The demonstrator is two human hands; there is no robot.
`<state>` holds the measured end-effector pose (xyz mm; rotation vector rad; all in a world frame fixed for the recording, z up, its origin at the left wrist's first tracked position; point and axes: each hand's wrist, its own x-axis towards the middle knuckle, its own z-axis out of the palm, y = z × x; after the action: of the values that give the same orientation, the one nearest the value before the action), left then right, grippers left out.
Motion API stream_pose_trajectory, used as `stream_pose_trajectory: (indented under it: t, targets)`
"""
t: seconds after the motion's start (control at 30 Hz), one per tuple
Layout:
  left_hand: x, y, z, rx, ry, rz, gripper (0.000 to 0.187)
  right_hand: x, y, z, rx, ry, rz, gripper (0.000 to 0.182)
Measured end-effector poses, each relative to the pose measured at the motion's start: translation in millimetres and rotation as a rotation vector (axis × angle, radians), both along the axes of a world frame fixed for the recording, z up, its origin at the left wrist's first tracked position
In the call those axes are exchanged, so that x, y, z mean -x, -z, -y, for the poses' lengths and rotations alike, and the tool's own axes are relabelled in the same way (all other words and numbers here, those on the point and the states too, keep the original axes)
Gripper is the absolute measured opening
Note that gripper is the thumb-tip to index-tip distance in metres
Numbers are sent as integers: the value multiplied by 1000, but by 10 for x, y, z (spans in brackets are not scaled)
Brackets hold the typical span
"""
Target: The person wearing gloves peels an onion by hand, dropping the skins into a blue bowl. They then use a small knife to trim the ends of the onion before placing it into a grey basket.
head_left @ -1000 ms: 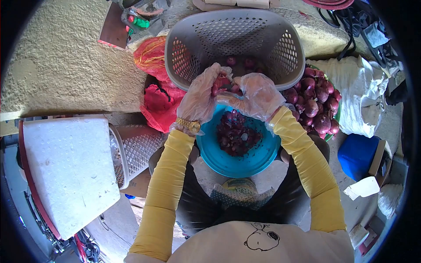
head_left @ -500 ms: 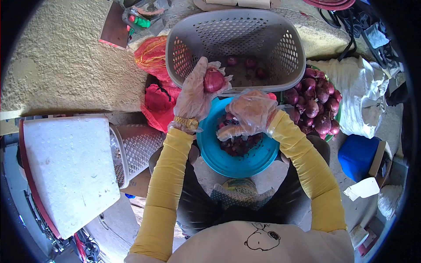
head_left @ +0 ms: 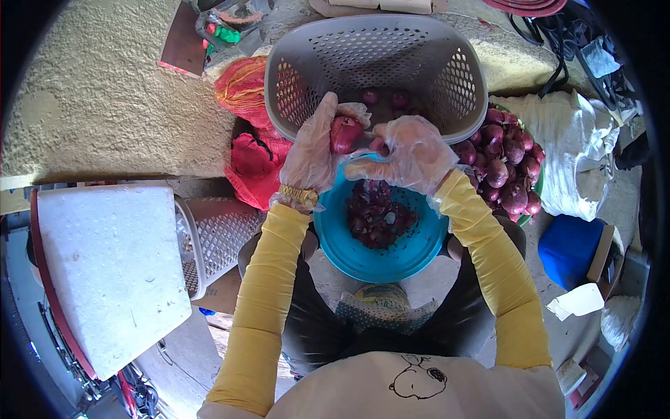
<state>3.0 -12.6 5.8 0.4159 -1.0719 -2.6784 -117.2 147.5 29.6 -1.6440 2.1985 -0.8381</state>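
Observation:
A red onion (head_left: 345, 135) sits in my left hand (head_left: 315, 150), which wears a clear plastic glove and is closed round it just in front of the grey basket. Close by on the right is my gloved right hand (head_left: 413, 155), its fingers bent over the near rim of the blue basin (head_left: 394, 269). A small dark-red bit shows between its fingers; what it is I cannot make out. Dark-red onion skins (head_left: 380, 216) lie in the basin below both hands.
The grey perforated basket (head_left: 377, 31) holds a few onions. Right of it, many red onions (head_left: 499, 164) fill a green-rimmed container, beside a white sack (head_left: 576, 150). On the left are a red mesh bag (head_left: 255, 167) and a white foam-like board (head_left: 112, 272).
My right hand has risen from over the basin towards the onion, uncovering the skins below. My left hand, still holding the onion, has shifted slightly right.

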Motion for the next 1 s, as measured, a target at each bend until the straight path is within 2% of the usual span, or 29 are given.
stream_pose_trajectory:
  t: [0.1, 0.17, 0.5, 0.7, 0.73, 0.87, 1.0]
  targets:
    - [18, 16, -7, 34, -9, 47, 47, 24, -75, -2, 9, 55, 8, 76]
    - [6, 9, -23, 2, 7, 31, 46, 34, -88, -2, -89, 74, 31, 74]
    - [25, -4, -21, 36, 66, 29, 48, 30, -113, 7, -28, 24, 89, 80]
    - [25, -21, -28, 57, 74, 17, 49, 28, -109, 8, -33, 24, 98, 77]
    - [20, -33, -28, 66, 77, 31, 49, 19, -100, 6, 11, 29, 74, 70]
    - [24, -49, -33, 66, 90, 17, 48, 69, 115, 27, 59, -2, 74, 63]
    - [20, -49, -36, 33, 77, 53, 48, 32, -43, 20, 6, -23, 103, 62]
